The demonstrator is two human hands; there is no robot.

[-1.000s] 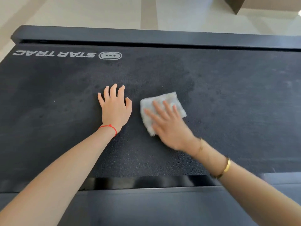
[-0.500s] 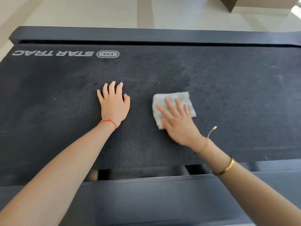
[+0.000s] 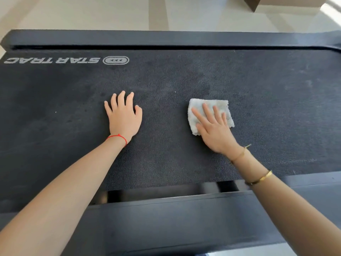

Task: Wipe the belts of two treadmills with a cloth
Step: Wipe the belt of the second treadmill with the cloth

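A black treadmill belt (image 3: 258, 85) with a STAR TRAC logo fills the view. A small pale grey folded cloth (image 3: 221, 106) lies on the belt right of the middle. My right hand (image 3: 215, 130) presses flat on the cloth with straight, spread fingers and covers its lower part. My left hand (image 3: 123, 117) rests flat on the bare belt to the left of the cloth, a hand's width apart from it, holding nothing.
The treadmill's dark side rail (image 3: 166, 38) runs along the far edge, and another rail (image 3: 184, 218) lies along the near edge, with a gap showing under the belt. Beyond is pale tiled floor (image 3: 92, 13) and a brown box (image 3: 267, 2) at the top right.
My right hand has slid the cloth to the right across the belt, away from my left hand. My left hand has stayed planted in place.
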